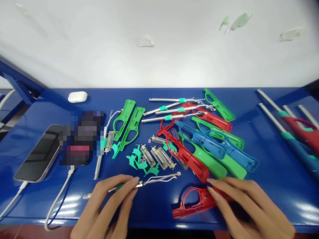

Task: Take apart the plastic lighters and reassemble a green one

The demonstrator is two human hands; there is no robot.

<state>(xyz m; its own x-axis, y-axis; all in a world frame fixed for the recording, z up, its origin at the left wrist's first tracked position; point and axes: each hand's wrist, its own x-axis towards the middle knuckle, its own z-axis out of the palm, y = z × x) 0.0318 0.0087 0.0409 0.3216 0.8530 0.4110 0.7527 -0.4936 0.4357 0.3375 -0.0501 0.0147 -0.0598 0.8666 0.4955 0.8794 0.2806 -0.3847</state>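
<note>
My left hand (109,207) is closed on a lighter's metal tube (141,183), low above the blue table's front; its thin white wires trail to the right. Fingers cover the tube's middle and its green collar. My right hand (249,205) pinches the rear end of a red lighter shell half (190,210), whose trigger ring points left. That grip hides the shell's back part. Just beyond the hands lie several clear fuel tanks (160,157) and teal triggers (134,161). Another red shell half (186,154) rests near my right fingertips.
Green shell halves (134,124), blue shell halves (206,142) and wired metal tubes (166,99) lie farther back. Assembled lighters (296,149) are at right. A phone (37,154), a pixelated dark object (83,136), cables (58,202) and a white earbud case (77,97) are left. A white wall (159,66) stands behind.
</note>
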